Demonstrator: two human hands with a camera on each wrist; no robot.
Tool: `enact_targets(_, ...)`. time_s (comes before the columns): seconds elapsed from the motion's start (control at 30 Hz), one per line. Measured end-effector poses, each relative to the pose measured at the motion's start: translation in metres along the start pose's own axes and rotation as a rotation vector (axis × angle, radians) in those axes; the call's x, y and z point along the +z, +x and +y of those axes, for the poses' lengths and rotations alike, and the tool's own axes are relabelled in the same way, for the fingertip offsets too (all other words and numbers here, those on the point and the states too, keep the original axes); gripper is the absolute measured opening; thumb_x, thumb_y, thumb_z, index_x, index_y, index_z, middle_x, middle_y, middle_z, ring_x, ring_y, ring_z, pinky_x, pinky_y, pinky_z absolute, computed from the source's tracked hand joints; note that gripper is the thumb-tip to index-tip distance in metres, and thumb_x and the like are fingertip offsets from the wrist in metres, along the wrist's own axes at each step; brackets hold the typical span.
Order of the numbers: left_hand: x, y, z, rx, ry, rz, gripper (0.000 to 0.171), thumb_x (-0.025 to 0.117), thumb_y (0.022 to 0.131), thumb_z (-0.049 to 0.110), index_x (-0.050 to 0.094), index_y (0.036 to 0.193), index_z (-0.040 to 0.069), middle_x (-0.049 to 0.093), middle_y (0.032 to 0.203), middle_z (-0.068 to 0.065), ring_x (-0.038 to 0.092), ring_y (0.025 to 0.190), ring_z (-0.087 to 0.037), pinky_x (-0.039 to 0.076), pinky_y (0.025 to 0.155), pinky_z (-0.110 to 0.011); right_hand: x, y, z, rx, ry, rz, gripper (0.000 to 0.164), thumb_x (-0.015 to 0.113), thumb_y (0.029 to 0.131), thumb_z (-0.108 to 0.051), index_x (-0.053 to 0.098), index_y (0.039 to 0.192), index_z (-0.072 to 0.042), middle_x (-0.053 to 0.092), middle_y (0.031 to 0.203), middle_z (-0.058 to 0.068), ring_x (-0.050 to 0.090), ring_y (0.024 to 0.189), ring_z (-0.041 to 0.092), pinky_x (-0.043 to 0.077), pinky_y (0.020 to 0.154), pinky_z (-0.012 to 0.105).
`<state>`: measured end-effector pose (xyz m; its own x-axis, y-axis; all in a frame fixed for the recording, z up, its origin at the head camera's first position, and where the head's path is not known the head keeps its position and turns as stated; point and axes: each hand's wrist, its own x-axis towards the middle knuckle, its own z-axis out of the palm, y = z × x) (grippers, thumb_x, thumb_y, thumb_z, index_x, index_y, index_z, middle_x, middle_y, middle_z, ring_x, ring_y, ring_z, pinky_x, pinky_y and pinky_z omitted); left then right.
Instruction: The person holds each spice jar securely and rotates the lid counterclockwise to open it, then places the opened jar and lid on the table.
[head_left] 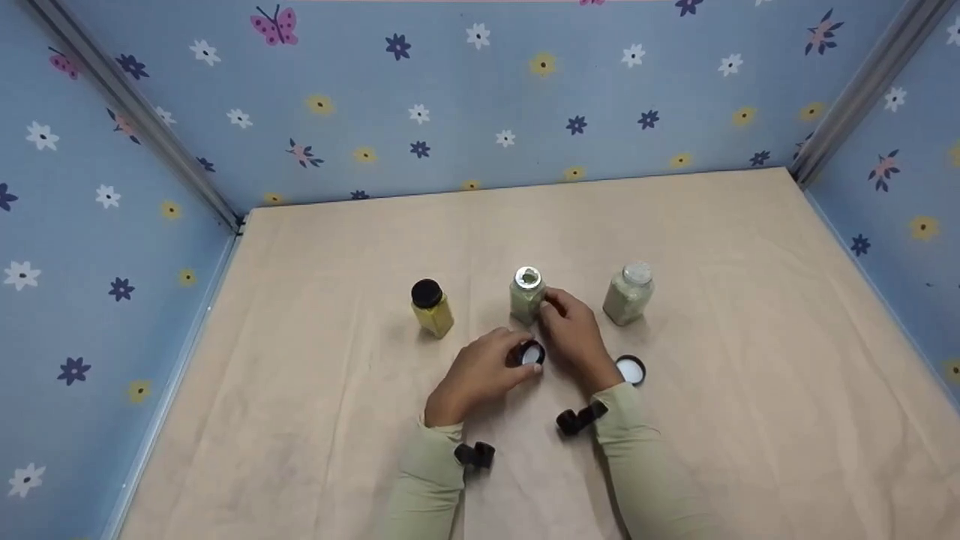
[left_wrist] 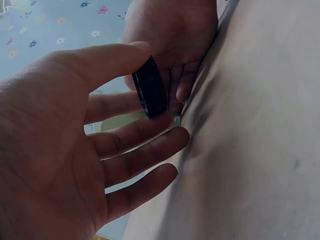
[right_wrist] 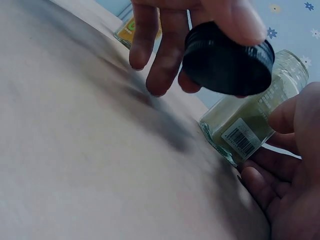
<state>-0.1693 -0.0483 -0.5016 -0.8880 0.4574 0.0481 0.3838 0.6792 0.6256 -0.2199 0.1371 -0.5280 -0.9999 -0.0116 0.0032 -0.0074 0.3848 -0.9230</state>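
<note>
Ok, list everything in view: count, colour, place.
Black-capped square glass jar: one, yellow contents, left.
Open square glass jar: one, green contents, middle.
Square glass jar with whitish top: one, pale green contents, right.
White-lined round screw cap: one, black, just before the open jar.
Second cap: one, black, white inside, in front of the rightmost jar.
Cloth-covered table: one, beige, under the jars.
Flower-patterned wall panels: three, blue, behind and both sides.
Metal posts: two, grey, back corners.
Left hand: one, pinching the first loose cap.
Right hand: one, gripping the open jar.
Sleeves: two, pale green, forearms.
Wrist cameras: two, black, wrists.
</note>
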Motion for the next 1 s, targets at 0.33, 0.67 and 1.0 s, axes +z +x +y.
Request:
enact_targets(0.33,0.006,0.001,0.006,0.062,0.112,-0.022,0.051,0.076,0.088,0.036,0.064,0.133,0.015,0.065,0.118,-0.002,0.061,0.107,-0.018,0.050,0.089,-0.037,0.001,0.001,0.002,-0.012,0.015,0.025,0.034,0.056,0.099,-0.021,0.067,0.128,-0.009,0.065,0.129,0.008,0.057,0.123,0.023,0.041,0.106,0.040)
enact_targets(0.67,0.009,0.000,0.010,0.137,0.240,0.020,0.043,0.079,0.085,0.034,0.069,0.123,0.018,0.067,0.108,-0.001,0.063,0.099,-0.019,0.052,0.081,-0.038,0.000,0.001,0.002,-0.021,0.018,0.011,0.036,0.055,0.100,-0.023,0.066,0.130,-0.008,0.065,0.130,0.008,0.056,0.124,0.023,0.041,0.107,0.041)
enact_targets(1.0,0.014,0.002,0.012,0.180,0.319,0.062,0.040,0.080,0.082,0.033,0.071,0.118,0.020,0.067,0.103,0.001,0.062,0.091,-0.023,0.052,0.073,-0.040,0.001,0.002,0.001,-0.027,0.022,0.024,0.034,0.056,0.100,-0.022,0.067,0.129,-0.008,0.065,0.130,0.008,0.056,0.124,0.022,0.041,0.107,0.040)
